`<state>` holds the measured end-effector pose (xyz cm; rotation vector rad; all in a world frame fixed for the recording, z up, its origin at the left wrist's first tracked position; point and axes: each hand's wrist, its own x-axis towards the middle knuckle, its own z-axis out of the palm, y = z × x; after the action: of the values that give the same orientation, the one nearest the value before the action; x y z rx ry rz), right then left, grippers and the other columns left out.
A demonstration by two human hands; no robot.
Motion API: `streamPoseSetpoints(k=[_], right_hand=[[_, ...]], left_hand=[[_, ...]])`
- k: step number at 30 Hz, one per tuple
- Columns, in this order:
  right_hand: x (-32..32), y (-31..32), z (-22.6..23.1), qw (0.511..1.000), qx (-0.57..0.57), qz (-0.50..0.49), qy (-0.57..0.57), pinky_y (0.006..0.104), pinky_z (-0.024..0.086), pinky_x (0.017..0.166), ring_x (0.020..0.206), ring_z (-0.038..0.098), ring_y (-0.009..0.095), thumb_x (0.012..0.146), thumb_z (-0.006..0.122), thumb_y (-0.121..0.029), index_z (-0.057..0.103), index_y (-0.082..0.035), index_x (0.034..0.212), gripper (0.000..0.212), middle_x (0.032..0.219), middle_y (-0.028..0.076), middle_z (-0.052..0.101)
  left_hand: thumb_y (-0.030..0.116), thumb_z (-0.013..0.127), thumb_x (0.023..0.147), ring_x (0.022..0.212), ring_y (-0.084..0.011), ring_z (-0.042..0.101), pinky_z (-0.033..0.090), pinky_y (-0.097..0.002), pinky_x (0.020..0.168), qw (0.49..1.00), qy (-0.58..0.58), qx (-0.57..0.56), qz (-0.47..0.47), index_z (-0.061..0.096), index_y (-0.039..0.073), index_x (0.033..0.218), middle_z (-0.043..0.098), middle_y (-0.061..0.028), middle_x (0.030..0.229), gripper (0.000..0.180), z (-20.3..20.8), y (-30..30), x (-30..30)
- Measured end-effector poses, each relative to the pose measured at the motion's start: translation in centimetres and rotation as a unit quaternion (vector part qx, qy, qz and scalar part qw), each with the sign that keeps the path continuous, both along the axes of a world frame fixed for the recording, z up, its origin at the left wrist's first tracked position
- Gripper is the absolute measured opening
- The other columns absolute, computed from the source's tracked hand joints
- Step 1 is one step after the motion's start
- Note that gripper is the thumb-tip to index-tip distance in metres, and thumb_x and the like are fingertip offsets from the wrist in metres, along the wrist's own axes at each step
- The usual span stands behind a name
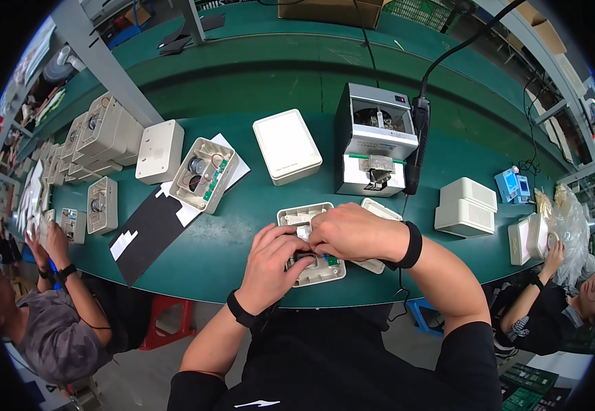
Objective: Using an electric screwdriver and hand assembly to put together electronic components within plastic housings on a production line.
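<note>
In front of me an open cream plastic housing (321, 275) lies on the green table, with a small green circuit board (330, 260) inside it. My left hand (268, 267) reaches over its left side, fingers bent and thumb inside the housing. My right hand (356, 233) comes in from the right with its fingers pinched together above the same housing. A small white part (304, 232) shows between the two hands. What the fingertips grip is hidden. Partly under my right wrist, a cream cover (378, 209) lies beside the housing.
An open housing with a speaker (201, 177) rests on paper and black sheets. Behind are a closed cream box (287, 146) and a screw feeder (376, 140), with an electric screwdriver (417, 147) hanging beside it. Stacked housings (102, 133) stand left. Co-workers sit at both sides.
</note>
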<state>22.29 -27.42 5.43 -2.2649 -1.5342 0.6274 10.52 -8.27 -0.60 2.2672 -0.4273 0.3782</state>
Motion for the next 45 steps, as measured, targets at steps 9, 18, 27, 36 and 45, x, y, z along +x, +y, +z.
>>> streamPoseSetpoints(k=[9,18,27,36,45], right_hand=[[-2.8,-1.7,-0.3,0.996,0.054,-0.007,-0.070,0.0480,0.053,0.068,0.078,0.067,0.036,0.093,0.070,-0.032,0.074,-0.013,0.092,0.020,0.083,0.012,0.068],[-6.3,-2.5,-1.3,0.984,0.131,-0.061,-0.103,0.0466,0.054,0.064,0.076,0.068,0.035,0.093,0.069,-0.018,0.072,-0.008,0.108,0.017,0.090,0.014,0.067],[-7.1,-2.1,0.7,0.974,0.101,-0.044,-0.200,0.0407,0.054,0.070,0.084,0.065,0.030,0.090,0.060,-0.006,0.068,0.001,0.113,0.025,0.093,0.013,0.060],[-7.4,-2.8,-0.6,0.957,0.092,0.046,-0.273,0.0348,0.054,0.078,0.089,0.063,0.027,0.090,0.055,-0.005,0.060,0.009,0.130,0.043,0.104,0.015,0.061],[-9.4,-4.8,-0.7,0.974,0.057,-0.026,-0.217,0.0386,0.055,0.076,0.088,0.067,0.030,0.092,0.059,-0.007,0.068,0.004,0.121,0.033,0.104,0.017,0.066]], left_hand=[[0.014,0.079,0.085,0.111,-0.0332,0.063,0.048,-0.0477,0.100,0.996,0.025,-0.083,-0.033,0.073,0.008,0.092,0.069,-0.0092,0.100,0.011,-1.2,-0.4,-0.9],[0.012,0.075,0.088,0.132,-0.0310,0.053,0.035,-0.0516,0.118,0.986,0.102,-0.070,-0.109,0.073,0.004,0.092,0.064,-0.0074,0.117,0.010,-2.0,-0.1,-1.6],[0.007,0.071,0.089,0.135,-0.0295,0.051,0.024,-0.0572,0.126,0.978,0.176,-0.077,-0.082,0.072,0.002,0.089,0.063,-0.0062,0.114,0.006,0.2,0.2,0.4],[0.007,0.069,0.092,0.141,-0.0300,0.046,0.021,-0.0576,0.127,0.968,0.206,-0.105,-0.101,0.071,0.002,0.090,0.063,-0.0036,0.116,0.005,0.0,0.7,-0.4],[0.007,0.072,0.086,0.132,-0.0316,0.053,0.031,-0.0560,0.121,0.985,0.131,-0.063,-0.097,0.070,0.005,0.089,0.064,-0.0076,0.110,0.005,-1.6,-2.0,-0.2]])
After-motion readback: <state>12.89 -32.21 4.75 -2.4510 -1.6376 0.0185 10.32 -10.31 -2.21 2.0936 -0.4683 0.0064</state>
